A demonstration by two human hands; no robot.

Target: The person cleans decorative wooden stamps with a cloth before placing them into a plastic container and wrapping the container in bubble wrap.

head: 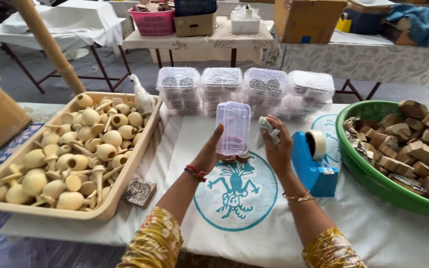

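Clear plastic box (pixel 233 127): small, rectangular, transparent, with rounded corners and a faint pink tint where a palm is seen through it. It is held upright on end, just above the centre of the frame, over a white cloth printed with a teal round emblem. The lid is shut against the body; no contents can be made out. It is gripped from the lower left side by the left hand (pixel 208 155).

Grey cloth scrap (pixel 269 130): small, crumpled, pale grey. It is pinched in the fingers of the right hand (pixel 278 147), just right of the box and beside its right edge.
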